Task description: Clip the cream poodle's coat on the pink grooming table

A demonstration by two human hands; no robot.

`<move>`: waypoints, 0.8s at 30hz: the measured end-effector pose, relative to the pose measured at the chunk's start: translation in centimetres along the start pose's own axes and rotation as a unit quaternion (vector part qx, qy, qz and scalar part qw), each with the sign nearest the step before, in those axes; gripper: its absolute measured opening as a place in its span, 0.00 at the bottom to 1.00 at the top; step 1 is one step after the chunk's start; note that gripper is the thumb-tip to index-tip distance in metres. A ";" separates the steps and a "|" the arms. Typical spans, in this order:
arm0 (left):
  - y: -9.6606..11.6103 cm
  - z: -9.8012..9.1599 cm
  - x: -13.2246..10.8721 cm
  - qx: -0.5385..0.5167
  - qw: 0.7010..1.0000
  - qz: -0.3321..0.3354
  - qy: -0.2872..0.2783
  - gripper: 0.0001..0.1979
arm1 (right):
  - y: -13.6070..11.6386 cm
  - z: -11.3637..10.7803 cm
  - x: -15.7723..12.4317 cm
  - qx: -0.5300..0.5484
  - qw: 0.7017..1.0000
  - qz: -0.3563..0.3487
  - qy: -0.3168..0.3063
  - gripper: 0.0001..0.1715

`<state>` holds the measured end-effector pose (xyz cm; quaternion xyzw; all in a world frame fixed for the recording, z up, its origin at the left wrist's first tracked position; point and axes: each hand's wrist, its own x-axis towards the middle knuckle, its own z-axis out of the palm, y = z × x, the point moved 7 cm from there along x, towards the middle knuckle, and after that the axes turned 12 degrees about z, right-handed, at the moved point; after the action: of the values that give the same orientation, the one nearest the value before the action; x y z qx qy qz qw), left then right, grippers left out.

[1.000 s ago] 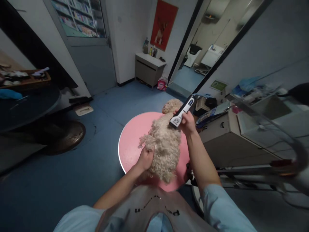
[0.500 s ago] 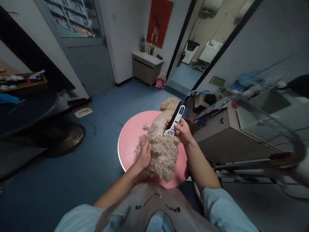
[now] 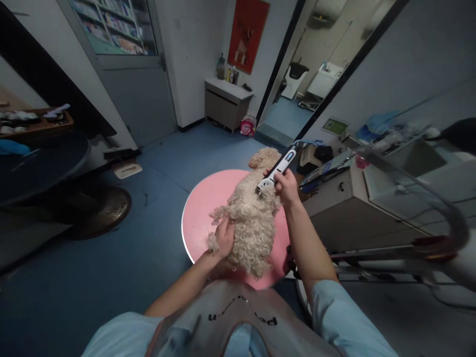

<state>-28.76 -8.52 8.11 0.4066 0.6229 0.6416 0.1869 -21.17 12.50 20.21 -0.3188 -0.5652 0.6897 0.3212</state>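
A curly-haired cream dog (image 3: pixel 251 233) is on a round pink table (image 3: pixel 203 198), its head pointing away from me. My right hand (image 3: pixel 287 187) is wrapped around a black-and-white hair clipper (image 3: pixel 278 168). The clipper's head touches the dog's back, where the coat ahead of it looks short and the coat toward the rump is long and curly. My left hand (image 3: pixel 225 238) grips the dog's left flank, its fingertips partly sunk in the fur. A loose tuft of fur (image 3: pixel 212 243) lies against my left hand near the wrist.
To the right stand a cabinet (image 3: pixel 334 203) and a blurred metal arm (image 3: pixel 446 208). A dark table (image 3: pixel 40 163) with a tray of items is at left. Farther off are a small white-topped cabinet (image 3: pixel 226 101), a grey door (image 3: pixel 139 104) and an open doorway.
The clipper and my right hand have moved forward and to the right along the dog's back, the clipper tilting more. My left hand has shifted slightly back, and a fur tuft shows beside it.
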 end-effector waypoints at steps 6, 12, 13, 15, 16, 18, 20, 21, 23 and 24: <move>1.1 -0.3 0.4 -0.023 1.000 0.014 -0.009 0.21 | 1.3 2.3 0.3 -0.032 0.995 0.036 -0.087 0.28; -0.2 -0.2 0.4 -0.050 0.999 -0.003 -0.001 0.20 | 1.5 3.5 -4.6 -0.051 0.989 0.032 -0.137 0.30; -0.5 -0.1 0.4 -0.060 0.998 -0.002 -0.002 0.19 | 1.5 3.7 -5.2 -0.056 0.988 0.027 -0.143 0.31; -1.1 0.0 0.3 -0.074 0.997 0.002 -0.005 0.17 | 1.5 4.0 -6.3 -0.066 0.985 0.017 -0.159 0.33; -1.3 0.1 0.3 -0.077 0.997 0.002 -0.005 0.15 | 1.5 4.2 -6.9 -0.071 0.983 0.012 -0.168 0.33; -1.2 0.1 0.2 -0.090 0.996 0.003 -0.007 0.13 | 1.7 4.5 -8.0 -0.083 0.979 0.001 -0.184 0.32; -0.5 0.3 0.2 -0.118 0.993 0.014 -0.019 0.13 | 1.9 4.6 -9.4 -0.092 0.977 -0.016 -0.194 0.31; 0.0 0.3 0.2 -0.132 0.991 0.022 -0.027 0.14 | 2.0 4.7 -10.2 -0.093 0.975 -0.026 -0.199 0.30; 0.7 0.4 0.1 -0.139 0.989 0.036 -0.038 0.14 | 2.2 4.6 -11.9 -0.094 0.972 -0.047 -0.211 0.28; 0.8 0.3 0.0 -0.131 0.990 0.039 -0.036 0.14 | 2.2 4.6 -12.7 -0.095 0.969 -0.055 -0.220 0.27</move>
<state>-28.38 -8.43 8.84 0.4255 0.5105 0.7091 0.2358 -17.50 -0.70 19.72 -0.1567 -0.7020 0.6669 0.1946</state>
